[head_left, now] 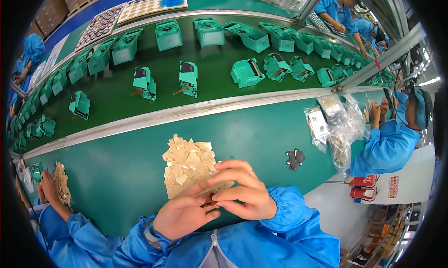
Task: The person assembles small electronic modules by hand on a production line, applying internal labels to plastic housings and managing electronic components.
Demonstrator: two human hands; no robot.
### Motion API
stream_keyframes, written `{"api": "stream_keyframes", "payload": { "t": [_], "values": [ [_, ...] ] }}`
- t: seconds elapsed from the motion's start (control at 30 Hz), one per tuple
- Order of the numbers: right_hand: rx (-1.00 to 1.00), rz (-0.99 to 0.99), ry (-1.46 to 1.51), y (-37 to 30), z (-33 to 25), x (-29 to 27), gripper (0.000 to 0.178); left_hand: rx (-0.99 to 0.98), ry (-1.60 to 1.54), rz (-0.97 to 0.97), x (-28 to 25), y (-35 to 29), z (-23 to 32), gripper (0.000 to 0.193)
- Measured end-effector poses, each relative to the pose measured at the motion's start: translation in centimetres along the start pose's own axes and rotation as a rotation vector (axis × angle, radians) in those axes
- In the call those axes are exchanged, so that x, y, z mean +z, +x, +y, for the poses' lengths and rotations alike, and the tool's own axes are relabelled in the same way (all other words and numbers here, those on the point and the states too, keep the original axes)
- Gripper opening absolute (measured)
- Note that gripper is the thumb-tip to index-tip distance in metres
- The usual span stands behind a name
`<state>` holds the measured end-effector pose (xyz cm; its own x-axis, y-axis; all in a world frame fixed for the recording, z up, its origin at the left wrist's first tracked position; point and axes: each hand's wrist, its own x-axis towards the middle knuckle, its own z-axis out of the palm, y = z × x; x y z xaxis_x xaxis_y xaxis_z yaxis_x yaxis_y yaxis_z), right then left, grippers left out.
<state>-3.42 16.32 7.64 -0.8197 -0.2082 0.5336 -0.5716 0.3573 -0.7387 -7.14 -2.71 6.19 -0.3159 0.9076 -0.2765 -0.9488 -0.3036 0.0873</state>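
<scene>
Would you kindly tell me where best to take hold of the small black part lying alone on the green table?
The small black part lies flat and apart, so probably pinch its two outer side edges from straight above; the right hand is nearest.

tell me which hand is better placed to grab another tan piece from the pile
Right hand, probably: its fingers already lie against the tan pile, while the left hand sits lower, pinching the small piece.

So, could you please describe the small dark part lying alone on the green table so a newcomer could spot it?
Start at the green table before the conveyor. Right of the tan paper pile, short of the clear bags, lies the small dark part: black, lying alone.
</scene>
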Motion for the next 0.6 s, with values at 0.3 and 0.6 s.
{"api": "stream_keyframes", "payload": {
  "t": [0.3, 0.6],
  "values": [
    [0.109, 0.196, -0.586, 7.1, 6.7, -6.2, 0.056, 0.034, -0.127, 0.149, -0.5, -0.4, 0.2, 0.044],
    [0.491, -0.034, -0.644, 10.3, 12.8, -10.6, 0.093, 0.511, 0.668, 0.082, 0.5, -1.6, 0.4, 0.032]
  ]
}}
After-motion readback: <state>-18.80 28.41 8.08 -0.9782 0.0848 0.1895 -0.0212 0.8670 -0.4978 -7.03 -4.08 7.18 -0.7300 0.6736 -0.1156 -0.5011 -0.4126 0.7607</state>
